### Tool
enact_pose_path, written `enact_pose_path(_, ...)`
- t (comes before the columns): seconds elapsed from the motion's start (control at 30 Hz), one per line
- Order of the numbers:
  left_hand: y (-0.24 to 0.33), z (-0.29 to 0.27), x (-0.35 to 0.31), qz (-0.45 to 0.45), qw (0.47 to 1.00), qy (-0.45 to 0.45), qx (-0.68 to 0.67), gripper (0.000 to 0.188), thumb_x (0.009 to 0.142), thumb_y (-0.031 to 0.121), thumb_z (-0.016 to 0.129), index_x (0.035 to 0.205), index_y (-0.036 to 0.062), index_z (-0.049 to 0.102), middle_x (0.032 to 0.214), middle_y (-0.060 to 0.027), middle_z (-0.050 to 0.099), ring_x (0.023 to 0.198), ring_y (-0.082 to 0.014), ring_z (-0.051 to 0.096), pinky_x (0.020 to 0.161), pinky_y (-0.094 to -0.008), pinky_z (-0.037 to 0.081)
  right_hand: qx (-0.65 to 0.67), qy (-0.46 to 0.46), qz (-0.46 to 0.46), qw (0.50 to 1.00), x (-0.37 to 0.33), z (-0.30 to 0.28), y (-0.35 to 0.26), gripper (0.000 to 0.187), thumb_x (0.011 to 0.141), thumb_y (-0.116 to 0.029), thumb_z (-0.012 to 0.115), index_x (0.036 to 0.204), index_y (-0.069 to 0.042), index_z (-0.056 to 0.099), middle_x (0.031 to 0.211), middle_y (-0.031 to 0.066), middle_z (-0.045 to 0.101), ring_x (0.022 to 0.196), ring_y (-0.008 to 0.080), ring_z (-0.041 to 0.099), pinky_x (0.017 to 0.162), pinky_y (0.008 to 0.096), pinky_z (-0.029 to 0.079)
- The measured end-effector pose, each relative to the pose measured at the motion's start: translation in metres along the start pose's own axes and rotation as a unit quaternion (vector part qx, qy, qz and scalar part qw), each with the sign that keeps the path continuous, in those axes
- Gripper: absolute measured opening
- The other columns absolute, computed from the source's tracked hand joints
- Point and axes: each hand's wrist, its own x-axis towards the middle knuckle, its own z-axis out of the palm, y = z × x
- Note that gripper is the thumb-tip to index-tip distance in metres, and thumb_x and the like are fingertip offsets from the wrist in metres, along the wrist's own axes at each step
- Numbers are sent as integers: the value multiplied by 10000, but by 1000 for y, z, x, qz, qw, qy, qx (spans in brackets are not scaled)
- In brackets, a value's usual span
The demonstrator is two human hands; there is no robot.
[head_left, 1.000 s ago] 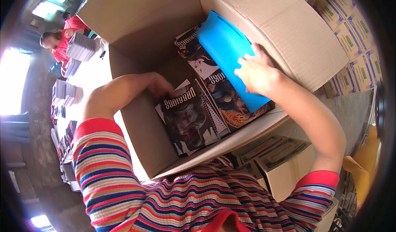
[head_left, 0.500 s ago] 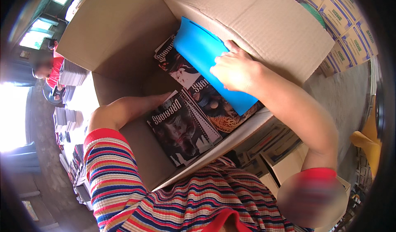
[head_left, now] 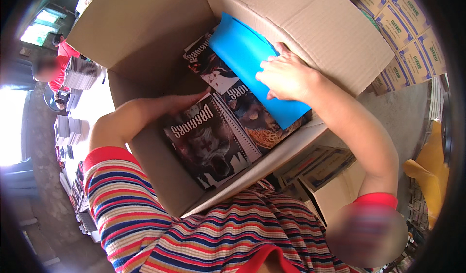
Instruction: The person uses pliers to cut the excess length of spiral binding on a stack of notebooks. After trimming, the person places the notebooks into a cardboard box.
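In front of me a large cardboard box (head_left: 165, 171) stands with its flaps raised. Inside lie spiral notebooks with dark printed covers. My left hand (head_left: 196, 99) reaches in at the far edge of the nearer notebook stack (head_left: 206, 139), its fingers mostly hidden behind it; the stack's far end looks slightly raised. Farther right, a second notebook pile (head_left: 252, 120) is partly covered by a bright blue flexible sheet (head_left: 242, 54). My right hand (head_left: 286, 76) grips this sheet near its right edge, beside the box wall, fingers bent over it.
Printed cartons (head_left: 405, 44) are stacked at the far right. Lower cardboard boxes (head_left: 335, 180) stand right of my body. At left, a table holds notebook piles (head_left: 80, 74), with people in red (head_left: 60, 69) beyond it. Something yellow (head_left: 429, 176) hangs at the right edge.
The near notebook stack has shifted left and its far end has risen a little with my left hand. My right hand stays on the blue sheet. The whole view has shifted slightly.
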Motion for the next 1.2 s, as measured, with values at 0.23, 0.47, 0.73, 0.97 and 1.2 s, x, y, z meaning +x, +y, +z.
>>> enact_pose_path(0.23,-23,-26,-9,18,999,-28,14,808,746,723,456,1272,111,496,1313,-77,496,1238,-265,397,1035,-445,301,9,-13,23,1000,-2,-2,0,396,756,-425,662,979,-100,627,966,93,602,1052,241,545,1070,553,188)
enact_pose_path(0.47,-10,-7,-7,-4,999,-3,32,459,681,305,694,1086,116,590,1043,-51,613,983,-191,554,868,-388,448,63,58,-56,995,-2,2,0,359,756,-378,677,976,-102,616,975,81,591,1017,246,560,1005,531,288)
enact_pose_path(0.73,2,-10,-9,-16,997,-32,62,521,635,271,727,1113,114,592,1059,-63,628,1014,-186,553,909,-366,407,94,-117,-106,983,14,-5,-12,662,699,-419,724,1231,-102,492,1061,169,586,980,321,589,829,428,481)
enact_pose_path(0.97,-2,-38,-14,-10,989,-78,124,562,651,210,722,1170,65,563,1149,-64,601,1070,-190,521,971,-313,338,375,-282,-23,883,59,-6,-40,849,681,-568,703,1245,18,459,1118,170,599,1011,235,579,869,331,471)
enact_pose_path(1.2,-11,-50,-50,30,986,-19,163,636,640,228,749,1215,63,534,1172,-74,593,1082,-196,516,987,-301,318,759,-168,-86,623,83,37,-97,712,655,-174,815,1248,-3,461,1166,101,585,1065,182,533,945,327,418)
